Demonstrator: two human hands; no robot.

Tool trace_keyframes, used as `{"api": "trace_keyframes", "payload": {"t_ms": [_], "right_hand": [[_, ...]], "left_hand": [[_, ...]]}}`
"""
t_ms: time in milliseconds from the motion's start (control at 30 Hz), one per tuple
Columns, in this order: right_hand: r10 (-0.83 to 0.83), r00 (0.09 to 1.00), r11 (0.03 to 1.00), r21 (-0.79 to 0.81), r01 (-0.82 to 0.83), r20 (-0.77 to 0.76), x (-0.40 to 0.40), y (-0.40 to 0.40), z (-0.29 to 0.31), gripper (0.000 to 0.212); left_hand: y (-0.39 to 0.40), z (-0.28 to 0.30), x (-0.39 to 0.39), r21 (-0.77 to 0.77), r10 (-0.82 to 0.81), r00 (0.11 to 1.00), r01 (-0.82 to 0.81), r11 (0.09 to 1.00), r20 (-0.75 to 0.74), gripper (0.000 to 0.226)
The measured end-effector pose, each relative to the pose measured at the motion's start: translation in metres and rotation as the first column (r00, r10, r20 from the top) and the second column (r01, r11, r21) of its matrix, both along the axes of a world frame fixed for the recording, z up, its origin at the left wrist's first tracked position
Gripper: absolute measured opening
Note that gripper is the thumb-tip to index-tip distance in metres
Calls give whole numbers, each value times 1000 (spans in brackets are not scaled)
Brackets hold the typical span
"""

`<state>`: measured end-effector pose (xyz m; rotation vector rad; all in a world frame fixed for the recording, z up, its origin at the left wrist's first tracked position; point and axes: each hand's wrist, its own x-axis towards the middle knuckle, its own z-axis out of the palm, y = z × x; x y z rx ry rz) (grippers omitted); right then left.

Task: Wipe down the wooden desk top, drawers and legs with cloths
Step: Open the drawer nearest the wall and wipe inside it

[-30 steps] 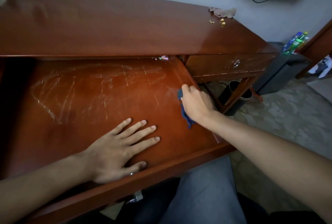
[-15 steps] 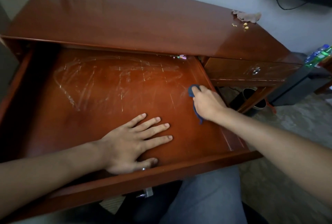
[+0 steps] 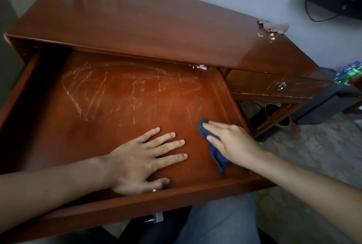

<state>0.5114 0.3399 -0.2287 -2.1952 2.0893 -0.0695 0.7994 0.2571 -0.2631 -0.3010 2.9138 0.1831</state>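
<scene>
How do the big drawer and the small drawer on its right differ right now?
The big drawer is pulled out, its floor exposed and streaked; the small drawer is closed. The big drawer is much wider. The right hand presses a blue cloth inside the big drawer; nothing touches the small one. Both are reddish-brown wood.

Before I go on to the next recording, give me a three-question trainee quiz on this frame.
1. True or false: the left hand lies flat on the open drawer floor.
2. The right hand presses which thing? A) blue cloth B) sponge C) brush
3. Fill in: crumbs sit on the desk top near its far ____ corner.

Key: 1 true; 2 A; 3 right.
</scene>
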Motion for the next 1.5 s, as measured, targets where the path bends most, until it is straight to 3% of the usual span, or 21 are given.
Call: {"api": "trace_keyframes", "payload": {"t_ms": [200,300,467,567,633,900,1000,1100,1167,1233,1367,1433,1500], "right_hand": [[-168,966,983,-108,149,-194,-14,-122,-3,24],[-239,942,967,-150,208,-237,-18,-150,-3,27],[-88,956,990,-133,52,-280,-3,-79,-3,36],[79,972,994,-56,-93,-224,7,-9,-2,46],[106,979,994,-14,-110,-172,5,8,-2,47],[-230,954,955,-232,183,-194,-10,-112,-7,34],[-117,971,968,-241,65,-207,4,-95,-15,37],[177,973,961,-190,-203,-146,12,-36,-21,41],[288,948,941,-144,-307,-135,5,-18,-18,42],[205,954,960,-147,-240,-217,-3,-33,-15,40],[-224,889,960,-245,132,-399,3,-90,-14,31],[-212,880,954,-285,92,-425,17,-89,-17,35],[-7,937,962,-258,-89,-348,37,-65,-21,42]], "left_hand": [[0,0,-1,-40,-8,1000,6,999,-28,70],[-1,-1,0,-50,-7,999,5,999,-50,70],[0,2,3,3,-8,1000,8,1000,-22,69],[0,3,2,26,-2,1000,3,1000,-11,69],[0,4,1,27,0,1000,0,1000,2,69],[-1,1,-1,31,9,1000,-8,999,-12,70],[-2,-1,2,54,-1,999,3,999,-42,71],[-2,-2,3,67,1,999,2,998,-51,71],[-2,-3,3,68,5,997,0,998,-78,72],[-2,-4,3,66,9,996,-3,998,-93,72],[-2,-5,2,57,8,995,-2,998,-104,72],[-2,-8,5,68,10,988,0,998,-156,71],[-3,-11,8,52,6,973,6,999,-230,67]]}}
